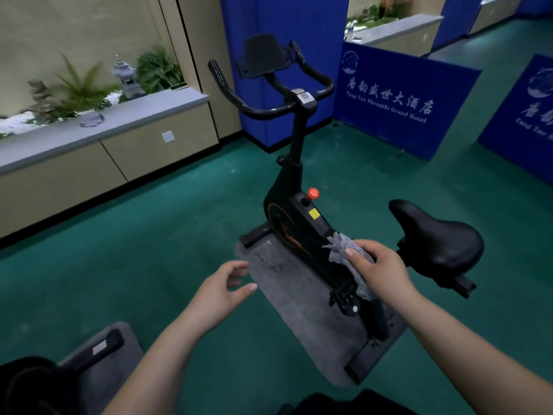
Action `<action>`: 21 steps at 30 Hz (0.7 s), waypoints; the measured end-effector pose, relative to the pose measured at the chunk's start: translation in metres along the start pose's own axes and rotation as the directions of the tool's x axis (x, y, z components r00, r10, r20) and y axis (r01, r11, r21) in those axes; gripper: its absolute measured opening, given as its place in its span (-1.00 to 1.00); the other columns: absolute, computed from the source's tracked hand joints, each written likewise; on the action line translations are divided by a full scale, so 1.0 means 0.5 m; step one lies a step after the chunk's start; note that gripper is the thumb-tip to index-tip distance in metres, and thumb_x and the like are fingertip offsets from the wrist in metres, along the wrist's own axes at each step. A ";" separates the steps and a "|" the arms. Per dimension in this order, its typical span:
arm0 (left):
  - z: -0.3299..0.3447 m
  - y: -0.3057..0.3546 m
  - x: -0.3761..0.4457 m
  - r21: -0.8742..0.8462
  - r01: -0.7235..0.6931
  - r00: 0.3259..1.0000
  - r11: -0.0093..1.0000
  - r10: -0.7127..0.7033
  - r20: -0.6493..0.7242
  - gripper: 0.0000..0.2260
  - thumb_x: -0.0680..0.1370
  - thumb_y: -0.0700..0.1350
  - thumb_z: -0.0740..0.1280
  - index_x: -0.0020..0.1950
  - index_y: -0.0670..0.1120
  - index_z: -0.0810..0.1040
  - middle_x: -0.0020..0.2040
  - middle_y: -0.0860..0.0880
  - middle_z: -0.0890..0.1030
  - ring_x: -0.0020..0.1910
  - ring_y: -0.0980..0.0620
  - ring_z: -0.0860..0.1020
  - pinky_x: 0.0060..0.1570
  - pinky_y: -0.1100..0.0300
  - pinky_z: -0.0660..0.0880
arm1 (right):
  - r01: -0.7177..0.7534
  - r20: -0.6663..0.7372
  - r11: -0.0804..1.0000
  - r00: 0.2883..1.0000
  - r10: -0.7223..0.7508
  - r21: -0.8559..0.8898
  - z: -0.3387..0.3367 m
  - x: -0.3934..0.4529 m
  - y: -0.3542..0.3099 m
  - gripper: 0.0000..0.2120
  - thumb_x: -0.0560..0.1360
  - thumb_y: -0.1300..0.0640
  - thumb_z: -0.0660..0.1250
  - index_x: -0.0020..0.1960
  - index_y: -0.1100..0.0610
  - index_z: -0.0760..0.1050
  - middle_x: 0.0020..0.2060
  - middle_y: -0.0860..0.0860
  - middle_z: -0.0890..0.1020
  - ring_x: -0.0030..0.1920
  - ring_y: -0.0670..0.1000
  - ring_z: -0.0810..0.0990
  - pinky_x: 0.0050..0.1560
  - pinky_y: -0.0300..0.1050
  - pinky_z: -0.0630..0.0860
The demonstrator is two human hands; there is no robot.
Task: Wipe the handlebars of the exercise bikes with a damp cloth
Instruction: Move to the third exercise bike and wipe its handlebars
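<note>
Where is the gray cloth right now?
In the head view, the gray cloth is held in the right hand, low and right of center, just in front of the black bike seat.

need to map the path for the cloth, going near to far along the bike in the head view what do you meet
right hand gripping the grey rag → black padded saddle → red round knob → black upright stem → black curved handlebars → black tablet holder
</note>
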State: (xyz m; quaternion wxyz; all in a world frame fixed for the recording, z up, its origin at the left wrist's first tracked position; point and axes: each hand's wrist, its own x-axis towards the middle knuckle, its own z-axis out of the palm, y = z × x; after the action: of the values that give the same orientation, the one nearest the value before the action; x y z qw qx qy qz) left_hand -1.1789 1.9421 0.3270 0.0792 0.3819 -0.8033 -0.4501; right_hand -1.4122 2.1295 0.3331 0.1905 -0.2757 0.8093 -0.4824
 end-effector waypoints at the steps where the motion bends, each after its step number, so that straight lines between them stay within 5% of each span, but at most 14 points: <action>1: -0.012 0.009 0.033 -0.002 -0.008 1.000 1.000 0.008 -0.002 -0.63 0.43 -0.06 0.45 0.18 0.09 0.44 0.09 0.08 0.57 0.00 0.22 0.55 -0.07 0.44 0.40 | 0.005 -0.001 1.000 1.000 -0.005 0.004 0.005 0.028 -0.011 -0.92 0.49 0.05 0.37 -0.02 -0.05 0.59 -0.15 -0.23 0.63 -0.16 -0.34 0.56 -0.21 -0.50 0.40; 15: -0.066 0.064 0.436 0.001 0.096 0.995 0.995 -0.096 -0.027 -0.68 0.45 -0.01 0.42 0.15 0.17 0.42 0.11 0.13 0.55 -0.01 0.23 0.57 -0.16 0.47 0.41 | -0.028 0.044 0.999 0.999 0.026 0.043 0.055 0.485 -0.019 -0.93 0.49 0.06 0.37 -0.06 -0.09 0.58 -0.16 -0.21 0.65 -0.16 -0.28 0.58 -0.28 -0.51 0.40; 21: -0.112 0.135 0.603 -0.020 0.049 0.992 0.999 -0.051 -0.115 -0.67 0.45 -0.10 0.43 0.16 0.09 0.44 0.13 0.08 0.56 0.02 0.17 0.57 -0.04 0.39 0.41 | 0.045 0.091 0.996 0.995 -0.052 0.071 0.063 0.669 -0.090 -0.87 0.51 0.07 0.35 -0.11 -0.17 0.58 -0.17 -0.22 0.65 -0.18 -0.31 0.59 -0.18 -0.34 0.47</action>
State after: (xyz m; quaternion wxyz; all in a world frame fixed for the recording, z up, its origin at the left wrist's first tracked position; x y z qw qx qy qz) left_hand -1.3989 1.7187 0.3472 0.1178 0.4266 -0.7837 -0.4359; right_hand -1.6417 1.8802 0.3439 0.2255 -0.3107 0.7755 -0.5012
